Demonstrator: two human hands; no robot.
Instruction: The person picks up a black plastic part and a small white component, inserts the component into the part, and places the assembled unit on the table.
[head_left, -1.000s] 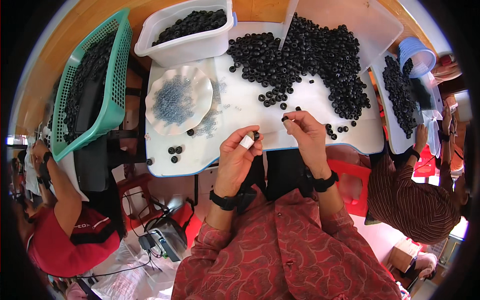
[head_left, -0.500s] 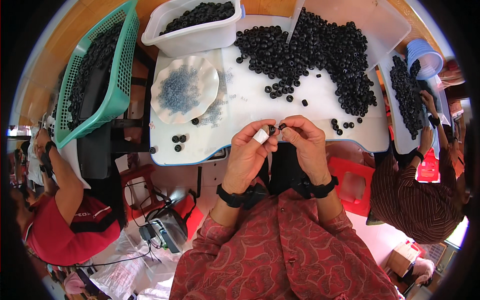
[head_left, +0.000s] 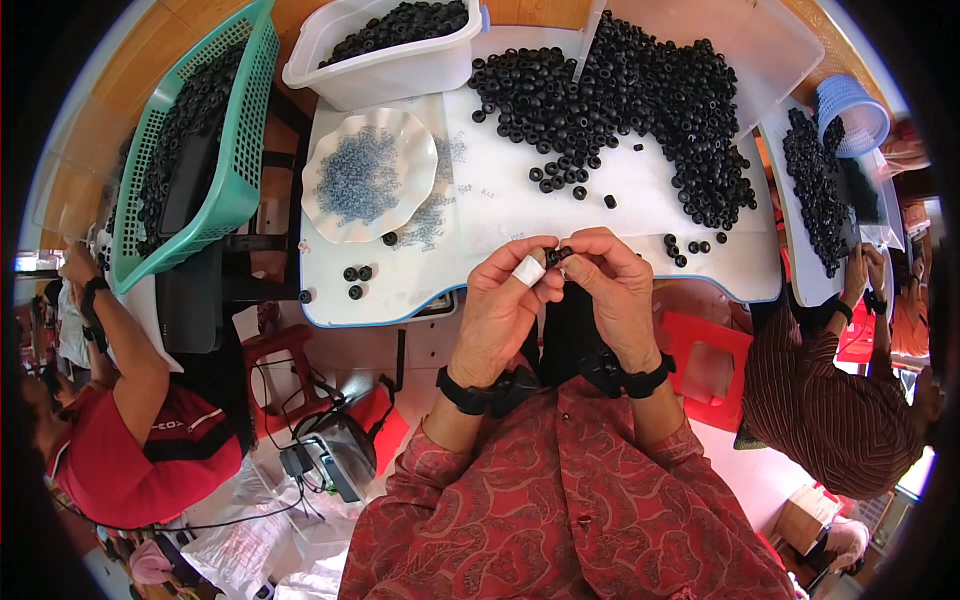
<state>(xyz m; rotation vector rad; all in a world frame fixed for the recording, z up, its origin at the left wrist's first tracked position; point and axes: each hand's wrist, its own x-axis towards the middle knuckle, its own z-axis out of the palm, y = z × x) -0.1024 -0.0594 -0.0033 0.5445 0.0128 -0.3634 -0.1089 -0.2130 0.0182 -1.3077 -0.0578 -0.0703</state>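
Both forearms come up from the lower edge, sleeves in red patterned cloth, a black band on each wrist. Left hand [head_left: 500,305] and right hand [head_left: 612,285] are raised side by side, knuckles up, fingertips meeting at the middle — touching or nearly so. Left index finger wears a white wrap near the tip. Both hands curled in a pinch, thumbs tucked under, fingers bent inward — wrists roughly level and well apart.

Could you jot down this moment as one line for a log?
left hand: pinching small black ring | right hand: fingertips on same ring | nearby: black ring pile, scalloped white dish | surface: white table
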